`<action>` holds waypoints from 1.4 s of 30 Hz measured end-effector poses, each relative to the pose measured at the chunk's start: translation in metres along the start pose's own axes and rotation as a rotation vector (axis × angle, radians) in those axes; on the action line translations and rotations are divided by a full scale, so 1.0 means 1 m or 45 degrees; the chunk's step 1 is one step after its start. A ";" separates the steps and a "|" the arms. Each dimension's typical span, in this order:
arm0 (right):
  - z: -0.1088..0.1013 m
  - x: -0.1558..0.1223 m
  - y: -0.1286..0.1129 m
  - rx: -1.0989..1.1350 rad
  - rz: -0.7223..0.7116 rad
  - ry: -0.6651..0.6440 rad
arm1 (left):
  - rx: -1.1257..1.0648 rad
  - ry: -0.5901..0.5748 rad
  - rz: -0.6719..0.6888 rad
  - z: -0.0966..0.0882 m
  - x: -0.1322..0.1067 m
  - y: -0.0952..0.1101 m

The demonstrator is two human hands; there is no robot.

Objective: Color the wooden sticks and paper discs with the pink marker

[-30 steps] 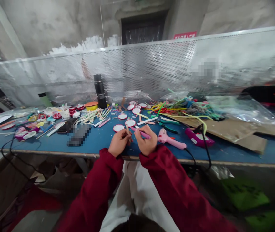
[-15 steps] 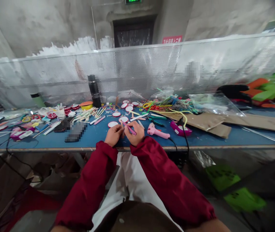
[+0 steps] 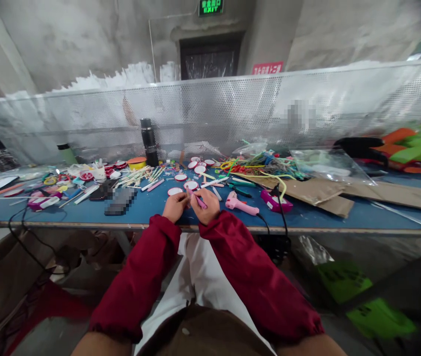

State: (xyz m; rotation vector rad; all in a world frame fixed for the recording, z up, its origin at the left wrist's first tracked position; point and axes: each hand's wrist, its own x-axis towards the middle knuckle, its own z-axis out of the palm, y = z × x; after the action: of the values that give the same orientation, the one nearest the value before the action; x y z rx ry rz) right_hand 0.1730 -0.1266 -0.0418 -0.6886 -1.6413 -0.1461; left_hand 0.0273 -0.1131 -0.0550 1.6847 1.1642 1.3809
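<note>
Both my hands rest at the near edge of the blue table (image 3: 362,217), close together. My right hand (image 3: 206,209) is closed round a thin pink stick (image 3: 199,200) that points up and to the left. My left hand (image 3: 175,206) is closed as well, pinching a small piece beside the stick's tip; what it holds is too small to name. Round white discs with red rims (image 3: 175,191) lie just beyond my fingers. Dark red sleeves cover both forearms.
A pink glue gun (image 3: 237,204) with a black cable lies right of my hands, a second magenta tool (image 3: 276,202) further right. Coloured pipe cleaners (image 3: 266,165), cardboard sheets (image 3: 317,190), a black flask (image 3: 148,142), a phone (image 3: 119,202) and scattered sticks crowd the table. A perforated metal screen (image 3: 232,109) stands behind.
My head has lifted and pulled back, so the table and hands look smaller. The hands stay together on the pink stick, its tip turned slightly.
</note>
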 end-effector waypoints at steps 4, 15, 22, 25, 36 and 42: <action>0.001 0.000 0.001 -0.014 -0.014 0.004 | 0.013 -0.016 0.032 -0.001 0.001 -0.003; 0.003 -0.002 0.002 -0.056 -0.012 -0.005 | 0.022 -0.018 0.008 -0.001 0.001 -0.004; 0.004 -0.001 0.002 -0.069 -0.051 0.023 | 0.091 -0.013 0.036 -0.002 0.000 -0.002; 0.005 -0.001 0.003 -0.066 -0.057 0.026 | 0.101 -0.016 0.061 -0.003 0.001 -0.003; 0.002 -0.001 0.000 -0.075 -0.064 0.056 | 0.123 0.001 0.071 -0.002 0.003 -0.010; 0.002 0.000 0.000 -0.073 -0.075 0.029 | 0.129 -0.016 0.089 -0.002 0.003 -0.011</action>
State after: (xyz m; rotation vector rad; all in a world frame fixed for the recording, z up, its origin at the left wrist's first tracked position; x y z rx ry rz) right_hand 0.1715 -0.1259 -0.0423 -0.6793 -1.6413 -0.2435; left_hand 0.0230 -0.1059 -0.0627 1.8179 1.1965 1.3721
